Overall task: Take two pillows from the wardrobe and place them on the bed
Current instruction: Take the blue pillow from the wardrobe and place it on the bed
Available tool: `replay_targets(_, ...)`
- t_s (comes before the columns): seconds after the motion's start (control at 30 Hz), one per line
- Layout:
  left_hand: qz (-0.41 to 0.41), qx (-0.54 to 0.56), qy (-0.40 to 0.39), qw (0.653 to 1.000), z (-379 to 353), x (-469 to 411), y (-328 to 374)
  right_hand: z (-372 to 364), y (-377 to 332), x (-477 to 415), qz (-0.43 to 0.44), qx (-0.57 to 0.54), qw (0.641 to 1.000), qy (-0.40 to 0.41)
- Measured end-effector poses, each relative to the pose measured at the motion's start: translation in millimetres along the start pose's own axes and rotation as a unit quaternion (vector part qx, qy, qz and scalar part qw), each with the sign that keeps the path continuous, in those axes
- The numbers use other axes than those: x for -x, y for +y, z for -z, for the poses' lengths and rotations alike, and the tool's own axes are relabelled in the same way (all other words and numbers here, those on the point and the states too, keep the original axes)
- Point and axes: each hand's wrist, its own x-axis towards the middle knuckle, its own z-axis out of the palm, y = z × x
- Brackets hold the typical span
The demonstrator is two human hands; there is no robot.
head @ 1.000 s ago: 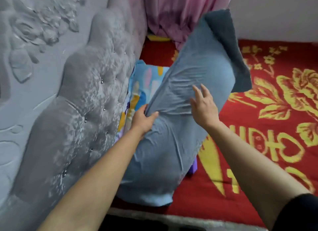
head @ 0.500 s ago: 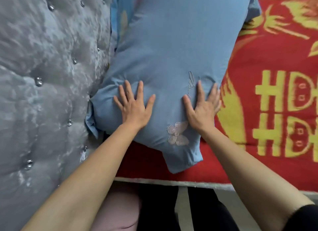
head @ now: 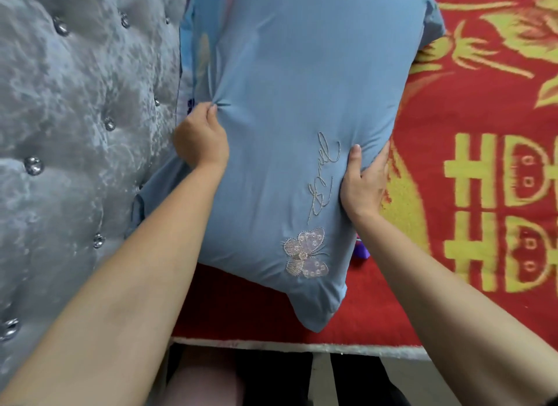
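Here, the blue embroidered pillow (head: 302, 118) lies on the red bedspread (head: 471, 194) beside the tufted headboard (head: 75, 118). Left hand (head: 200, 141) pinches its fabric; right hand (head: 363, 180) clasps its edge. Uneven tugging could skew it.

Bare forearms; a dark sleeve edge (head: 554, 401) at right.

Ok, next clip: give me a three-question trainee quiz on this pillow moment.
1. True or false: the left hand pinches the fabric of the blue pillow.
2. What is embroidered near the pillow's lower corner: A) star, B) butterfly, C) leaf?
3. Which surface lies right of the pillow, under the right hand?

Key: 1 true. 2 B. 3 the red and yellow bed cover; the tufted grey headboard is on the left.
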Motion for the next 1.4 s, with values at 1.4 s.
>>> replay_targets(1.4,-0.063,-0.151,-0.169,0.972,-15,106,-73,2,49,32,0.235,0.365,0.883,-0.176)
